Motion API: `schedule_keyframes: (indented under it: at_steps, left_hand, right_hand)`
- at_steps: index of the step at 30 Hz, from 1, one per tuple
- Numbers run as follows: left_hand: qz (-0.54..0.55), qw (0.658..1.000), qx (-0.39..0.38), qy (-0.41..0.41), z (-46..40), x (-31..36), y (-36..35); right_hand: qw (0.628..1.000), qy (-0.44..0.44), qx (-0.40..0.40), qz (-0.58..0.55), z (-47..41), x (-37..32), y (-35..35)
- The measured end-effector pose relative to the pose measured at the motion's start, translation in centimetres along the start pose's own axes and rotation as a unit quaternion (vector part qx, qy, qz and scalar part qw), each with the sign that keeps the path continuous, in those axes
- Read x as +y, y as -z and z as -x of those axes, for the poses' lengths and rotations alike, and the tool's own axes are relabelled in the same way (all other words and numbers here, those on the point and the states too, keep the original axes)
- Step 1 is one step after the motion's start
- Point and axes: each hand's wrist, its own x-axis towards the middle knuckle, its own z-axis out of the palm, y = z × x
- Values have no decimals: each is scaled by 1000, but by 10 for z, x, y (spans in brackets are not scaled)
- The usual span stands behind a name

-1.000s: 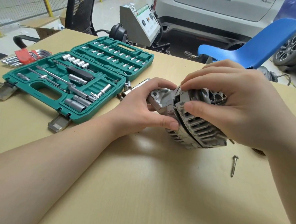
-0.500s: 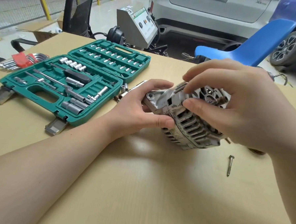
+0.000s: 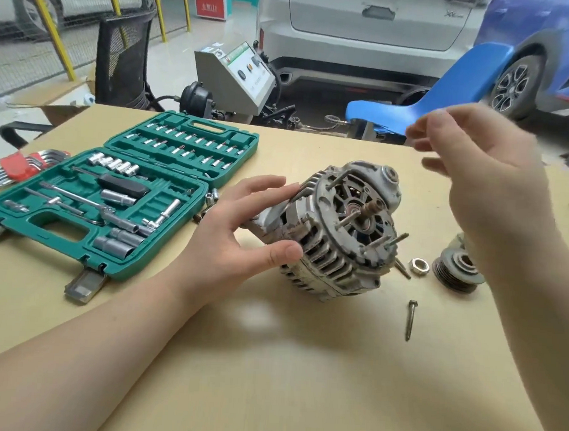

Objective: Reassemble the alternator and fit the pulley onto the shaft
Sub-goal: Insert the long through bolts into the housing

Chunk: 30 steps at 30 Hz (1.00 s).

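Observation:
The grey alternator (image 3: 333, 232) lies tilted on the table, its threaded shaft (image 3: 371, 207) pointing up and right, with several long bolts sticking out of its front face. My left hand (image 3: 242, 233) holds its rear housing, thumb under and fingers over the top. My right hand (image 3: 486, 179) hovers above and to the right of it, fingers loosely spread and blurred, holding nothing. The grooved pulley (image 3: 456, 272) rests on the table to the right, partly behind my right wrist. A hex nut (image 3: 418, 266) lies beside it. One loose bolt (image 3: 410, 320) lies in front.
An open green socket set (image 3: 106, 202) fills the table's left side, with loose sockets (image 3: 210, 198) by its right edge and a hex key set (image 3: 18, 166) at far left. Behind the table stand a blue chair (image 3: 424, 105), a grey machine (image 3: 237, 77) and parked cars.
My right hand has let go of the alternator's front and lifted up and right, uncovering the shaft, pulley and nut. My left hand has loosened but still holds the rear housing.

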Motion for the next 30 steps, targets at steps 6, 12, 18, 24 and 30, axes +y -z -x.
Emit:
schedule_keyframes:
  at_steps: [6, 12, 18, 24, 30]
  left_hand:
    - [-26, 990, 122, 66, 4, 27, -37]
    - [-48, 984, 161, 61, -2, 25, -48]
    - [57, 988, 141, 31, -15, 12, -34]
    - [178, 977, 86, 77, -16, -4, -9]
    - [219, 962, 96, 131, -16, -21, 1]
  right_hand:
    - [946, -288, -46, -141, 21, 57, -18]
    - [887, -346, -85, -295, 28, 66, -33]
    - [894, -340, -64, -284, 33, 61, -24]
    - [908, -265, -198, -258, 38, 55, -11]
    - [946, -203, -236, -87, 41, 41, -8]
